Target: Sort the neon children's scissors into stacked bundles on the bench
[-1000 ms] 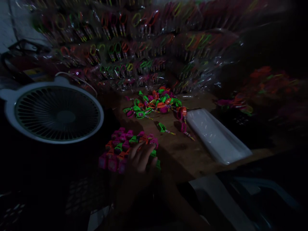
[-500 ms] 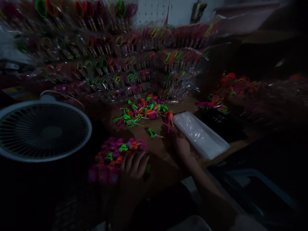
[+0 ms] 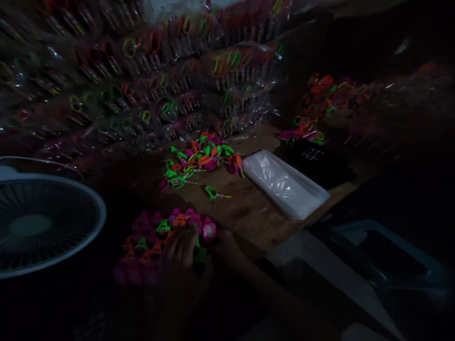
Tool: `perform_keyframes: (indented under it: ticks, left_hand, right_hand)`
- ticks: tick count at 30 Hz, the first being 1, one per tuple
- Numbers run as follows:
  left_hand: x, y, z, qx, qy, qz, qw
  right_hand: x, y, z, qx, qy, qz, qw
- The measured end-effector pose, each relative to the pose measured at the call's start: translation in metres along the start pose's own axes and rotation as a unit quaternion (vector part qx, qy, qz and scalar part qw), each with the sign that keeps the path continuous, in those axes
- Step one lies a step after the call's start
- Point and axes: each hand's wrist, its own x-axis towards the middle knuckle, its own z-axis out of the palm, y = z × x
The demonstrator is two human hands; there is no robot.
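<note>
In the dim light, my left hand (image 3: 181,253) lies over the near right part of a block of toy watches (image 3: 151,244), its fingers stretched out and slightly apart. The watches stand in tight rows, pink, orange and green. At the block's right corner, my right hand (image 3: 227,248) has its fingers closed at the edge of a pink toy watch (image 3: 209,229) with a pale face; shadow hides most of the grip. Behind, a single green toy watch (image 3: 211,192) with a thin coloured stick lies on the wooden table (image 3: 245,203).
A heap of toy watches (image 3: 202,158) lies farther back. To its right is a stack of clear plastic bags (image 3: 286,184). Bagged watches (image 3: 170,80) are piled along the wall. A round fan (image 3: 46,222) stands left; more loose watches (image 3: 327,99) lie at back right.
My right hand has moved left and nearer, from beside the plastic bags to the watch block, bringing the pink watch. My left hand stays on the block. The view has shifted right and down.
</note>
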Motion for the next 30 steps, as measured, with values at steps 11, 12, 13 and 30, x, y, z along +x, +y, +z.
perform_keyframes:
  ticks: [11,12,13,30]
  left_hand:
    - [0.001,0.006,-0.003,-0.007,-0.020,-0.051,0.998]
    - [0.002,0.005,-0.003,-0.009,-0.019,-0.049,0.999]
    - [0.002,0.005,-0.003,-0.012,-0.016,-0.051,0.999]
    - [0.025,0.000,-0.004,-0.063,-0.034,0.035,0.997]
  right_hand:
    - [-0.014,-0.004,0.004,-0.031,0.052,-0.061,0.996]
    - [-0.015,-0.006,0.005,-0.030,0.043,-0.081,0.995]
    - [-0.016,-0.007,0.006,-0.029,0.033,-0.097,0.994]
    - [0.008,0.008,-0.012,-0.268,-0.083,-0.154,0.947]
